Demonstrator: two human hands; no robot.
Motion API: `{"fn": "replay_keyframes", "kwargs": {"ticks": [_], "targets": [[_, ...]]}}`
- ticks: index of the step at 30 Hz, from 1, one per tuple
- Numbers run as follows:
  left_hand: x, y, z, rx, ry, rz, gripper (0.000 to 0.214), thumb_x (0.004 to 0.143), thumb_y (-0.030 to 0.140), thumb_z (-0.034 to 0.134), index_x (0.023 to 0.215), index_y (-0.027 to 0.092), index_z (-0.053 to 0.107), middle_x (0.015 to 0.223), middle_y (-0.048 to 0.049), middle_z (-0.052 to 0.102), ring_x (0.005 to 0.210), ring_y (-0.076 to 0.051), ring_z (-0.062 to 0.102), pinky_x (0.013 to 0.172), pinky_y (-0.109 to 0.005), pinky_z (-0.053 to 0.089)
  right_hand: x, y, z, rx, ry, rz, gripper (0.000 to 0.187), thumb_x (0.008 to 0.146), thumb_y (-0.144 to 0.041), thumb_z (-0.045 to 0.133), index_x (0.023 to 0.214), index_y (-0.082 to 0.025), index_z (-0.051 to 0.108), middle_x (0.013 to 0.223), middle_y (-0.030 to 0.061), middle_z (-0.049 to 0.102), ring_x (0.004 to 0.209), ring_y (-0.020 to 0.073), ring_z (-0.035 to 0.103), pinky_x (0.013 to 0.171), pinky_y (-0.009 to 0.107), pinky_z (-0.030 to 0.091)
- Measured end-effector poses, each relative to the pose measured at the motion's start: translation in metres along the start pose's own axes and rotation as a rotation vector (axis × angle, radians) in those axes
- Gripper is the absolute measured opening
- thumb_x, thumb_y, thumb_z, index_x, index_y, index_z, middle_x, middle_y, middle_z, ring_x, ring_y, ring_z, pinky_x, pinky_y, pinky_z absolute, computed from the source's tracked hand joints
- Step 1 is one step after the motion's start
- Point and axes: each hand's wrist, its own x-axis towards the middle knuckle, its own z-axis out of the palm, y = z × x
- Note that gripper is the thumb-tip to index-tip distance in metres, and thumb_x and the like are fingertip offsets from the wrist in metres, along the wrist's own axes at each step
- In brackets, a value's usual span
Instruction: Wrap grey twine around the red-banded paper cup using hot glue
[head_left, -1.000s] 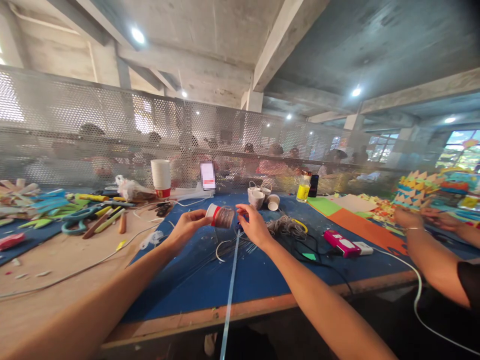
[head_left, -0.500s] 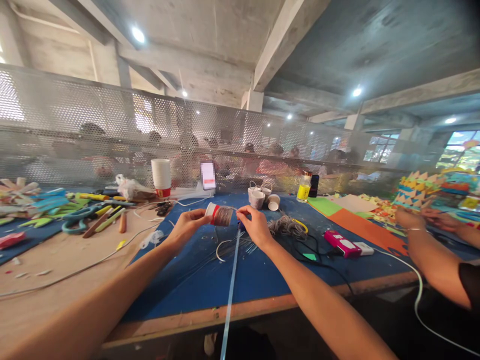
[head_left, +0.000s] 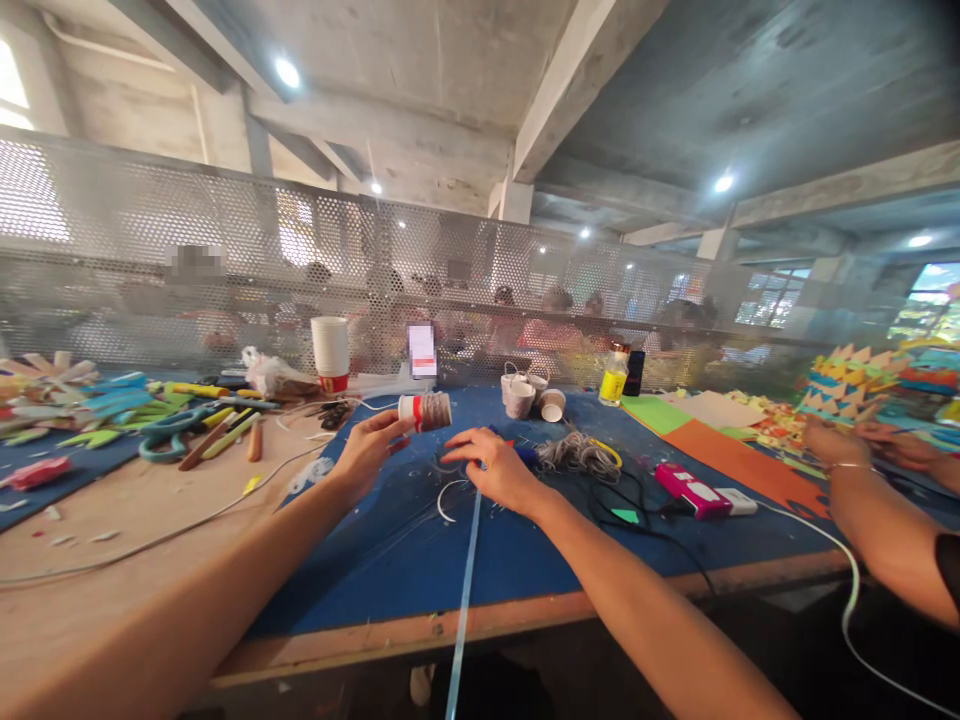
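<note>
My left hand (head_left: 371, 447) grips a small paper cup (head_left: 425, 411) wrapped in brown twine, held on its side above the blue mat (head_left: 420, 560). Its white rim and red band face left. My right hand (head_left: 491, 467) has come down onto the mat just below the cup, fingers curled over thin strands; what it pinches is hidden. A pale blue strip (head_left: 465, 590) runs from under that hand toward me over the table edge. A loose bundle of brown twine (head_left: 574, 453) lies to the right of my right hand.
Scissors (head_left: 161, 440), pencils and paper scraps lie at the left, with a stack of white cups (head_left: 330, 352) behind. Small twine-wrapped cups (head_left: 525, 395), a yellow bottle (head_left: 613, 378) and a pink device (head_left: 686, 490) sit further right. Another person's hands (head_left: 862, 445) work on coloured paper at the right. A perforated metal screen bounds the back.
My right hand left the cup and dropped to the mat. My left hand raised the cup slightly and moved it left.
</note>
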Motion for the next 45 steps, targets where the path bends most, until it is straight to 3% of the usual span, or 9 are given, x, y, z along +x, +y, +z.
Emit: {"fn": "replay_keyframes", "kwargs": {"ticks": [5,7,9,12,21,29,36,40,45], "targets": [[0.001,-0.002,-0.001,-0.045,-0.005,-0.021,0.034,0.062,0.041,0.083,0.084,0.017,0.074,0.089,-0.0056,0.071,0.08,-0.016,0.061,0.076,-0.029,0.048,0.0,0.022,-0.012,-0.308,0.233,0.233,0.031,0.09,-0.012,0.042,0.11,-0.019,0.065,0.11,0.0076,0.061,0.106,0.0183,0.055,0.098,0.03,0.041],[0.002,-0.003,-0.002,-0.054,0.006,-0.021,0.034,0.061,0.041,0.083,0.085,0.017,0.074,0.089,-0.0053,0.071,0.079,-0.016,0.061,0.075,-0.029,0.048,-0.003,0.031,-0.016,-0.46,0.185,0.378,0.028,0.091,-0.017,0.045,0.113,-0.018,0.062,0.11,0.0097,0.06,0.106,0.0211,0.054,0.095,0.033,0.042],[0.003,-0.004,-0.003,-0.059,0.005,-0.026,0.035,0.061,0.041,0.083,0.085,0.018,0.074,0.09,-0.005,0.072,0.079,-0.016,0.061,0.075,-0.028,0.048,-0.008,0.037,-0.016,-0.589,0.045,0.476,0.029,0.09,-0.018,0.046,0.116,-0.018,0.059,0.112,0.0116,0.06,0.105,0.0235,0.054,0.091,0.036,0.043],[0.003,-0.003,-0.002,-0.056,0.014,-0.037,0.035,0.06,0.041,0.084,0.085,0.018,0.074,0.09,-0.005,0.072,0.079,-0.016,0.062,0.075,-0.028,0.048,-0.013,0.04,-0.012,-0.678,-0.113,0.497,0.032,0.087,-0.017,0.049,0.117,-0.017,0.058,0.114,0.0133,0.059,0.107,0.026,0.053,0.089,0.038,0.042],[0.005,-0.006,-0.002,-0.037,-0.006,-0.037,0.034,0.06,0.04,0.084,0.085,0.018,0.076,0.09,-0.0058,0.072,0.081,-0.017,0.061,0.074,-0.028,0.048,-0.015,0.045,0.001,-0.832,-0.104,0.547,0.026,0.089,-0.018,0.049,0.113,-0.01,0.056,0.11,0.0197,0.059,0.103,0.03,0.055,0.089,0.045,0.039],[0.002,-0.004,-0.002,-0.013,-0.028,-0.03,0.034,0.065,0.041,0.081,0.088,0.017,0.075,0.09,-0.0064,0.071,0.085,-0.018,0.062,0.075,-0.027,0.048,-0.015,0.046,-0.003,-0.797,-0.094,0.543,0.032,0.097,-0.021,0.037,0.125,-0.013,0.05,0.115,0.0188,0.054,0.098,0.0266,0.059,0.082,0.039,0.045],[0.004,-0.004,-0.001,-0.03,0.018,-0.047,0.032,0.062,0.041,0.083,0.083,0.018,0.074,0.086,-0.0037,0.07,0.078,-0.015,0.06,0.074,-0.026,0.047,-0.006,0.053,-0.007,-0.486,0.189,0.626,0.039,0.09,-0.032,0.054,0.124,-0.013,0.053,0.117,0.0156,0.055,0.1,0.0251,0.062,0.083,0.032,0.047],[0.002,-0.002,0.0,-0.036,0.025,-0.059,0.032,0.06,0.04,0.083,0.081,0.018,0.074,0.085,-0.0032,0.07,0.081,-0.016,0.06,0.076,-0.026,0.046,-0.002,0.054,-0.008,-0.33,0.316,0.583,0.03,0.087,-0.029,0.057,0.112,-0.013,0.062,0.106,0.0128,0.063,0.099,0.0237,0.063,0.086,0.03,0.047],[0.001,-0.004,0.0,-0.023,0.002,-0.059,0.03,0.062,0.038,0.083,0.083,0.018,0.074,0.087,-0.0036,0.071,0.086,-0.017,0.061,0.08,-0.027,0.045,0.001,0.038,-0.007,0.015,0.376,0.494,0.03,0.089,-0.04,0.053,0.109,-0.019,0.063,0.096,0.0071,0.07,0.065,0.0165,0.064,0.063,0.027,0.051]]}}
